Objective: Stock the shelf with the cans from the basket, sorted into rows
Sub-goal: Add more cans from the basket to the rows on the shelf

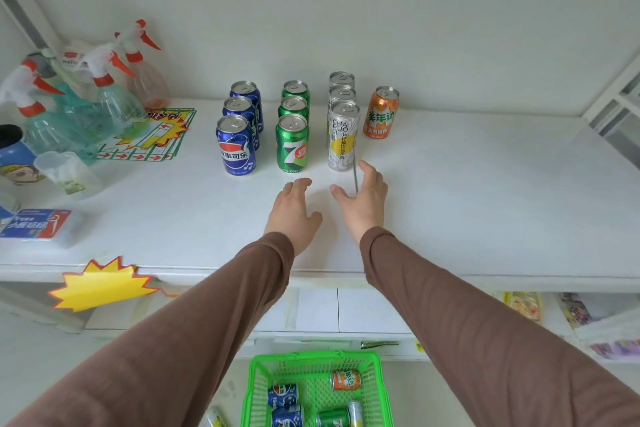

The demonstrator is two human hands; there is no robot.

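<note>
Aluminium drink cans stand upright on the white shelf (450, 184), sorted into rows that run from front to back. Three blue cola cans (236, 145) form the leftmost row, three green lemon-lime cans (292, 143) the next, and three taller white-and-yellow slim cans (343, 135) the third. A single orange soda can (381, 113) stands to the right, level with the back of the rows.

Both hands hover low over the shelf just in front of the rows, sleeved in brown. The left hand (294, 210) has its fingers relaxed and slightly bent, holding nothing. The right hand (363, 198) is spread with thumb apart, empty, its fingertips near the base of the front slim can.

Below, a bright green plastic basket (375, 388) holds more cans lying on their sides: two blue, one orange, one green and one white-and-yellow.

On the shelf's left end stand clear spray bottles with red-and-white triggers (104, 94), a printed green-and-red sign sheet (156, 135), a clear plastic cup (69, 173) and a blue-and-white packet (33, 224). A yellow starburst tag (100, 284) hangs on the shelf's front edge. White wall rises behind.
</note>
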